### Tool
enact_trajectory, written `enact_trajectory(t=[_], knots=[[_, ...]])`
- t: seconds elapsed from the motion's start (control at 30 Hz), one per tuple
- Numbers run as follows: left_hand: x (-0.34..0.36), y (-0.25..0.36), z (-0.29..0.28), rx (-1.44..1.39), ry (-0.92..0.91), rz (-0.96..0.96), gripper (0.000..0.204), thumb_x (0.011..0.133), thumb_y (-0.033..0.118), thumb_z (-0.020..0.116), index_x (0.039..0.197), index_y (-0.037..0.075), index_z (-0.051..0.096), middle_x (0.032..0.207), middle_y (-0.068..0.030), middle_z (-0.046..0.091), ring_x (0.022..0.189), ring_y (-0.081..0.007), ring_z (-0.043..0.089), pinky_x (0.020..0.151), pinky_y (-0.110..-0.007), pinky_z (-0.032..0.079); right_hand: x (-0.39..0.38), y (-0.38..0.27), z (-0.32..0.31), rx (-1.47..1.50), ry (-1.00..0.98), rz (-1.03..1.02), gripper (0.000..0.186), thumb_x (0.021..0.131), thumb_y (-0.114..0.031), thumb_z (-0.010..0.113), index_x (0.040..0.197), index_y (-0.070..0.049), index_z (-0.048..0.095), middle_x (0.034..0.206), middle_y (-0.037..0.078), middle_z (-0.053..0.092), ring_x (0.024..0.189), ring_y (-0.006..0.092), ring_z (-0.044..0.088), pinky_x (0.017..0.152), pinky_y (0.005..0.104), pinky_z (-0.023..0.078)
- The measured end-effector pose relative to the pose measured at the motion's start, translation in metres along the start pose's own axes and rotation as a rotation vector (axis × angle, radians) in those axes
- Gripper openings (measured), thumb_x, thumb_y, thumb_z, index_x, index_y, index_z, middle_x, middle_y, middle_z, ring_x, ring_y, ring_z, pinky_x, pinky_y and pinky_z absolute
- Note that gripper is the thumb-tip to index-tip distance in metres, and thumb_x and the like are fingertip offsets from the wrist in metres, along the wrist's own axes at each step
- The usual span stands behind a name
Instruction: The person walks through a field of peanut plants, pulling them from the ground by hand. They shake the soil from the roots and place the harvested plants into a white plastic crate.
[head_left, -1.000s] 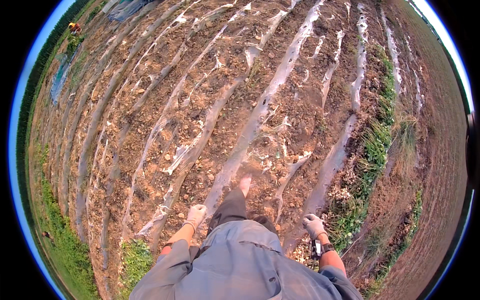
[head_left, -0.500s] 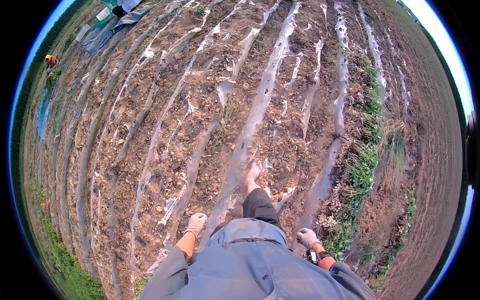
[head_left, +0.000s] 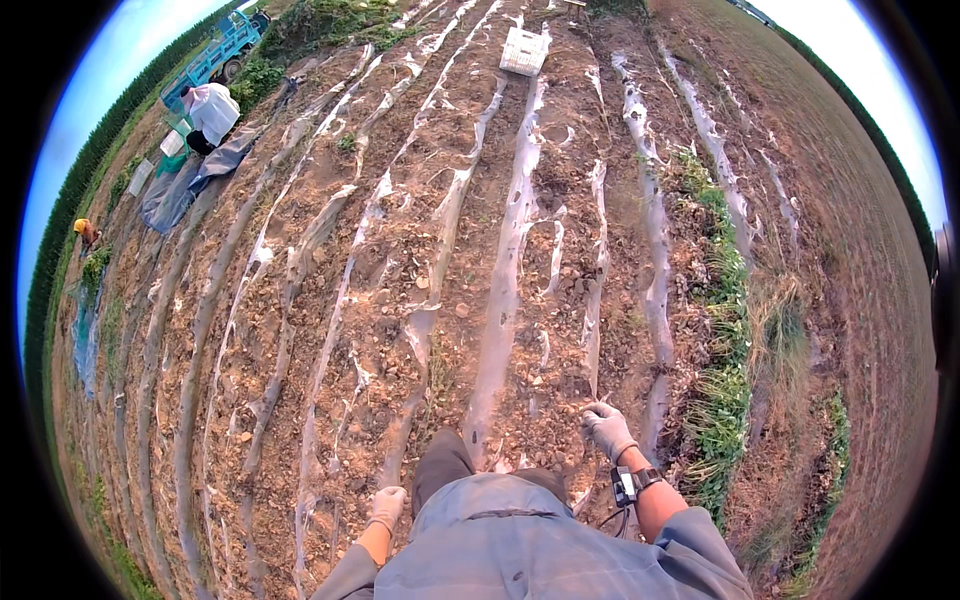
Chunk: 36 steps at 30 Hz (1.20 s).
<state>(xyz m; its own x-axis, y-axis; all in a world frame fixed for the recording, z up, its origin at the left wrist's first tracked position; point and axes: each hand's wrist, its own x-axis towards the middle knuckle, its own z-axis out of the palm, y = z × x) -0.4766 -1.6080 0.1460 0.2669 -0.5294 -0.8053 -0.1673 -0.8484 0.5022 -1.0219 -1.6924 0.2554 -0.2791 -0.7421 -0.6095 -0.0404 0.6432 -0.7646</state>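
Note:
My left hand, in a pale glove, hangs low beside my left thigh. Its fingers are curled closed, and nothing shows in them. My right hand, also gloved, is swung forward above the soil, fingers curled in with nothing visible in them. A dark device is strapped to my right wrist, with a thin cable by it. Nearest below my hands are a strip of plastic mulch film and brown soil strewn with clods. My left leg is forward.
A white crate sits ahead on the rows. Green plants line the right. At far left are a blue truck, a bent person in white, a tarp and another person. Torn film strips cross the ground.
I have stepped forward, left leg now leading. My right hand swung forward and up; my left dropped back. The view tilted up, bringing the crate, truck and person in white into sight.

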Motion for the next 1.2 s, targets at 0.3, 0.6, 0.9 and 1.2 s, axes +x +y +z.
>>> enact_trajectory(t=[0.3, 0.6, 0.9, 1.2], knots=[[0.142, 0.194, 0.035, 0.516, -0.135, 0.132, 0.023, 0.085, 0.021, 0.064, 0.085, 0.003, 0.077, 0.074, -0.0117, 0.072, 0.066, -0.0205, 0.07, 0.064, -0.033, 0.055, 0.126, 0.032, 0.025, -0.549, 0.01, 0.211, 0.027, 0.092, -0.027, 0.067, 0.108, -0.005, 0.074, 0.09, 0.009, 0.075, 0.079, 0.0166, 0.071, 0.074, 0.0338, 0.057], [0.358, 0.51, 0.063, 0.243, -0.135, 0.118, 0.022, 0.089, 0.019, 0.064, 0.095, 0.001, 0.075, 0.079, -0.0076, 0.074, 0.067, -0.0124, 0.069, 0.064, -0.028, 0.055, 0.256, -0.065, 0.061, 0.064, 0.179, 0.516, 0.021, 0.094, -0.021, 0.067, 0.105, -0.004, 0.075, 0.088, 0.01, 0.075, 0.077, 0.018, 0.073, 0.066, 0.0338, 0.058], [0.545, 0.78, 0.215, 0.013, -0.245, 0.234, 0.017, 0.093, 0.016, 0.068, 0.106, 0.005, 0.072, 0.088, -0.0073, 0.075, 0.078, -0.0155, 0.07, 0.07, -0.032, 0.057, 0.401, -0.037, 0.035, -0.978, -0.311, -0.047, 0.032, 0.082, -0.031, 0.07, 0.105, -0.01, 0.079, 0.105, 0.01, 0.077, 0.106, 0.0282, 0.071, 0.092, 0.0378, 0.055], [0.619, 0.883, 0.24, -0.085, -0.14, 0.169, 0.018, 0.094, 0.015, 0.067, 0.105, 0.002, 0.071, 0.085, -0.0114, 0.074, 0.065, -0.016, 0.069, 0.059, -0.028, 0.055, 0.753, -0.493, 0.044, -0.459, 0.116, 0.1, 0.025, 0.094, -0.023, 0.067, 0.109, -0.004, 0.071, 0.093, 0.012, 0.076, 0.088, 0.0204, 0.072, 0.08, 0.034, 0.055]])
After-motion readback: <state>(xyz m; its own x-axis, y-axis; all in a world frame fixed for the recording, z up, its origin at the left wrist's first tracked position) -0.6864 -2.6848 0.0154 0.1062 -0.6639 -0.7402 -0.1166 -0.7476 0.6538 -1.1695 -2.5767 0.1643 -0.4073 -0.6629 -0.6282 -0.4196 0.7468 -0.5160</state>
